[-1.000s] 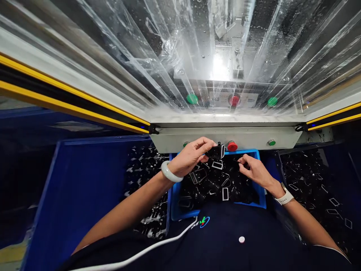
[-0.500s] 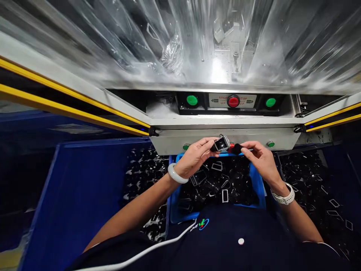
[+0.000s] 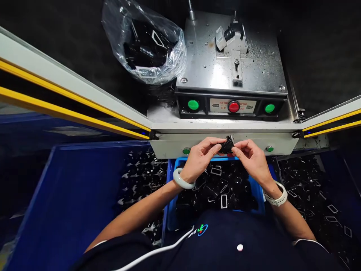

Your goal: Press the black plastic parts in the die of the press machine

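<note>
Both hands meet over a small blue bin (image 3: 170,195) full of black plastic parts with metal frames. My left hand (image 3: 200,158) and my right hand (image 3: 250,158) pinch the same small black part (image 3: 227,145) between their fingertips, just in front of the machine's grey front panel (image 3: 225,140). A pale bangle is on my left wrist and a white watch on my right wrist.
Behind the panel stands a press with a metal plate (image 3: 254,71), a fixture (image 3: 231,37), two green buttons (image 3: 193,104) and a red stop button (image 3: 233,107). A clear bag of black parts (image 3: 143,41) lies at the back left. A large blue crate (image 3: 84,188) sits left, a dark tray (image 3: 313,188) right.
The clear plastic curtain over the press has lifted out of view, baring the plate and bag. My right hand came up from the bin and joined the left on the black part.
</note>
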A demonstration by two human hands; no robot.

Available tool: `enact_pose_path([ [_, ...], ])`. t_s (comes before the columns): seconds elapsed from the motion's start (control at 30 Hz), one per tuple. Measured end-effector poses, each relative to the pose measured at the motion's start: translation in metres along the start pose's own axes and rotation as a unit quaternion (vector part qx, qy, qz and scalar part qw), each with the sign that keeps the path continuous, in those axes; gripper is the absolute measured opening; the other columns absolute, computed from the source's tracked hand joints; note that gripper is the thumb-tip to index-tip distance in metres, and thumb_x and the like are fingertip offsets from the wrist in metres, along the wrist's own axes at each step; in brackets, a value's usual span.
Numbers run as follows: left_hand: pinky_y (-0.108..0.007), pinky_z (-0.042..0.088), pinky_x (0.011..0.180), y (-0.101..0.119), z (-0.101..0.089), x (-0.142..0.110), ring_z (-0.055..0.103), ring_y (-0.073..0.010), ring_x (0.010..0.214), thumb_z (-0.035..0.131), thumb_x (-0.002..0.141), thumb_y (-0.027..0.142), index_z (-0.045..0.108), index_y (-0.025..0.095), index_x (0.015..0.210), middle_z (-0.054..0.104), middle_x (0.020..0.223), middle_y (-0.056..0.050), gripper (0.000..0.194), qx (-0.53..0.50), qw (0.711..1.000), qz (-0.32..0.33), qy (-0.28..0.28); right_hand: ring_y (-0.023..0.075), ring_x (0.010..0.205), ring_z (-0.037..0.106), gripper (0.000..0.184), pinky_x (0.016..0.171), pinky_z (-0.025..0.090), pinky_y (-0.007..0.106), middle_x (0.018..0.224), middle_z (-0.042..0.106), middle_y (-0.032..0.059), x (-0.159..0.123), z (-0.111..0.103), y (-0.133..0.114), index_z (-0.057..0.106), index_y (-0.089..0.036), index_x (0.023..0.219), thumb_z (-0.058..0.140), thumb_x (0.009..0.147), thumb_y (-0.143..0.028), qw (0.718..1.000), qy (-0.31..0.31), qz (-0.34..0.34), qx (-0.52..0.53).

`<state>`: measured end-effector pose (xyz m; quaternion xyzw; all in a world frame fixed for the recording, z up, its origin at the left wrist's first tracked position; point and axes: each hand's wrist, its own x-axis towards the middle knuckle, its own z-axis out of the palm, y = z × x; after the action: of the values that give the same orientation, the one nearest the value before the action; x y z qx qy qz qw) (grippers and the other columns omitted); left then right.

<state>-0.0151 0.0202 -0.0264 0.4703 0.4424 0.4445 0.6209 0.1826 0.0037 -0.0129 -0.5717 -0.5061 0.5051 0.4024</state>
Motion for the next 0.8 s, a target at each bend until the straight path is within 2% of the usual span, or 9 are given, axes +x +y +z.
enact_pose_path([
  [0.13,-0.035,0.063,0.088,0.003,0.006,0.013,0.073,-0.0178,0.09,0.07,0.099,0.044,0.08,0.019,0.116,0.075,0.121,-0.009,0.032,0.013,0.998,0.059,0.026,0.0172,0.075,0.073,0.033,0.075,0.061,0.035,0.085,0.075,0.0022,0.013,0.005,-0.006,0.067,-0.021,0.098,0.078,0.089,-0.052,0.999,0.022,-0.007,0.034],
  [0.27,-0.031,0.061,0.083,0.018,0.0,0.042,0.072,-0.0193,0.095,0.082,0.088,0.038,0.081,0.02,0.105,0.078,0.108,-0.007,0.025,0.081,0.982,0.147,0.087,0.0172,0.079,0.072,0.029,0.076,0.058,0.034,0.088,0.076,0.0033,0.045,0.006,-0.021,0.07,-0.021,0.095,0.076,0.09,-0.049,0.998,0.017,-0.061,-0.025],
  [0.37,-0.028,0.058,0.069,0.046,-0.016,0.084,0.07,-0.0156,0.077,0.085,0.084,0.033,0.081,0.018,0.098,0.077,0.091,-0.005,0.021,0.131,0.967,0.181,0.123,0.018,0.083,0.07,0.024,0.081,0.057,0.036,0.09,0.075,0.0036,0.101,0.002,-0.056,0.071,-0.022,0.095,0.073,0.094,-0.045,0.983,-0.027,-0.147,-0.11],
  [0.4,-0.027,0.057,0.066,0.058,-0.021,0.102,0.069,-0.0142,0.072,0.084,0.084,0.032,0.081,0.017,0.097,0.077,0.088,-0.004,0.019,0.133,0.964,0.187,0.134,0.0188,0.089,0.07,0.021,0.087,0.057,0.037,0.096,0.076,0.0044,0.126,0.001,-0.072,0.071,-0.022,0.098,0.07,0.097,-0.043,0.971,-0.017,-0.184,-0.15],
  [0.47,-0.027,0.056,0.063,0.082,-0.029,0.142,0.066,-0.0121,0.067,0.083,0.085,0.026,0.079,0.015,0.096,0.076,0.085,-0.003,0.016,0.121,0.958,0.198,0.168,0.0223,0.111,0.066,0.019,0.101,0.053,0.041,0.118,0.073,0.0081,0.181,0.001,-0.105,0.071,-0.024,0.112,0.065,0.101,-0.039,0.934,0.07,-0.235,-0.258],
  [0.53,-0.027,0.057,0.064,0.104,-0.032,0.18,0.065,-0.0105,0.067,0.081,0.086,0.02,0.076,0.013,0.094,0.076,0.088,-0.003,0.011,0.103,0.954,0.195,0.203,0.0294,0.136,0.054,0.042,0.113,0.045,0.048,0.144,0.06,0.0162,0.234,0.004,-0.136,0.063,-0.017,0.133,0.067,0.1,-0.042,0.891,0.169,-0.201,-0.369],
  [0.63,-0.032,0.06,0.07,0.128,-0.032,0.226,0.068,-0.013,0.073,0.078,0.091,0.02,0.072,0.013,0.093,0.076,0.096,-0.006,0.009,0.086,0.955,0.17,0.227,0.0367,0.14,0.051,0.069,0.115,0.041,0.055,0.149,0.055,0.0268,0.283,0.005,-0.169,0.055,-0.002,0.142,0.072,0.096,-0.051,0.868,0.187,-0.117,-0.445],
  [0.7,-0.038,0.062,0.078,0.137,-0.032,0.251,0.073,-0.0189,0.081,0.077,0.094,0.024,0.071,0.013,0.093,0.076,0.1,-0.008,0.012,0.086,0.958,0.152,0.226,0.0303,0.129,0.06,0.061,0.113,0.045,0.048,0.138,0.065,0.0209,0.284,0.0,-0.179,0.061,-0.004,0.137,0.069,0.098,-0.05,0.871,0.158,-0.145,-0.442],
  [0.8,-0.048,0.059,0.089,0.144,-0.032,0.286,0.075,-0.0294,0.101,0.077,0.095,0.027,0.072,0.009,0.096,0.074,0.101,-0.01,0.019,0.104,0.967,0.13,0.191,0.0226,0.112,0.067,0.048,0.105,0.051,0.038,0.119,0.073,0.0118,0.234,-0.026,-0.176,0.07,-0.01,0.128,0.067,0.1,-0.05,0.856,0.119,-0.252,-0.436],
])
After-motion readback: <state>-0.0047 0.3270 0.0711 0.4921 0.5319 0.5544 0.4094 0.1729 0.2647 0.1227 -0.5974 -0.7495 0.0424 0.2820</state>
